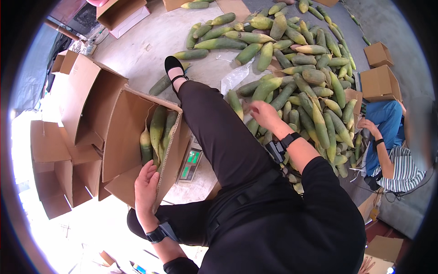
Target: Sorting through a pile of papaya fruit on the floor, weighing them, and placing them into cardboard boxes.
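In the head view my left hand [147, 186] is at the near edge of an open cardboard carton [119, 137]; its fingers are loosely spread and nothing shows in it. Several green radishes [158, 126] lie inside, just beyond my fingertips. My right hand [266, 115] hovers at the left side of a large heap of green radishes [308, 85]. Its fingers are loosely bent and hold nothing that I can see. One radish [235, 102] lies close by those fingertips. A digital scale [189, 167] with a lit green display is beside the carton, partly hidden by it.
Other open cartons [92, 99] stand at the left. My outstretched leg [219, 133] lies between carton and heap. A clear plastic bag [236, 80] and a loose radish [191, 54] are on the floor. A co-worker [393, 154] sits at the right, near another carton [380, 84].
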A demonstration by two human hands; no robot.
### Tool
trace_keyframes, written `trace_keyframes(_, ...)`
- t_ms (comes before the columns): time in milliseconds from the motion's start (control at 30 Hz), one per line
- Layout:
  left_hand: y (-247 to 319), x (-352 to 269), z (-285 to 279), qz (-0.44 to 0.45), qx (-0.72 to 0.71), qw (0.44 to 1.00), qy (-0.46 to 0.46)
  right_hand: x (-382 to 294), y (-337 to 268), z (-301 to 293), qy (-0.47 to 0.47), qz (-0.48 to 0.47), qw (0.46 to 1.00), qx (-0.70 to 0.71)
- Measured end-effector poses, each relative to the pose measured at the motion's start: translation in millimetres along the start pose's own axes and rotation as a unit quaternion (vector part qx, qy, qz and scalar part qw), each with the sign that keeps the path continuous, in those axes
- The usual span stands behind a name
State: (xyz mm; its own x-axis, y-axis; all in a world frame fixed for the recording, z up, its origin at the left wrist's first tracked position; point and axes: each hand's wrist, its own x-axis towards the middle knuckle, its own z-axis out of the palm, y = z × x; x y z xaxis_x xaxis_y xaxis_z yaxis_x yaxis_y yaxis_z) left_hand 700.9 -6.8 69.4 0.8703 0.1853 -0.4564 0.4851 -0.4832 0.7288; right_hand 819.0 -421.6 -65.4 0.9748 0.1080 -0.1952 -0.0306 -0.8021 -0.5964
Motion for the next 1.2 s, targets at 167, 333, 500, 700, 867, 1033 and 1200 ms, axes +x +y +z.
trace_keyframes(167, 2, -16, 8, 0.031, -0.013, 0.998, 0.053, -39, 102, 58, -0.245, 0.095, 0.950, -0.169)
trace_keyframes(333, -5, -24, 16, 0.069, -0.018, 0.994, 0.089, -78, 126, 77, -0.236, 0.178, 0.952, -0.080)
trace_keyframes(500, -15, -22, 21, 0.090, -0.041, 0.990, 0.102, -78, 126, 78, -0.193, 0.200, 0.960, -0.024)
trace_keyframes(700, -17, -20, 23, 0.114, -0.017, 0.986, 0.118, -73, 121, 46, -0.005, 0.195, 0.981, 0.008)
trace_keyframes(867, -19, -21, 22, 0.112, -0.027, 0.986, 0.118, -80, 131, 6, 0.207, 0.236, 0.949, -0.022)
trace_keyframes(1033, -20, -20, 23, 0.123, -0.019, 0.985, 0.120, -97, 145, 3, 0.123, 0.372, 0.920, 0.007)
trace_keyframes(1200, -20, -21, 22, 0.111, -0.034, 0.986, 0.122, -102, 158, 27, 0.091, 0.449, 0.884, 0.096)
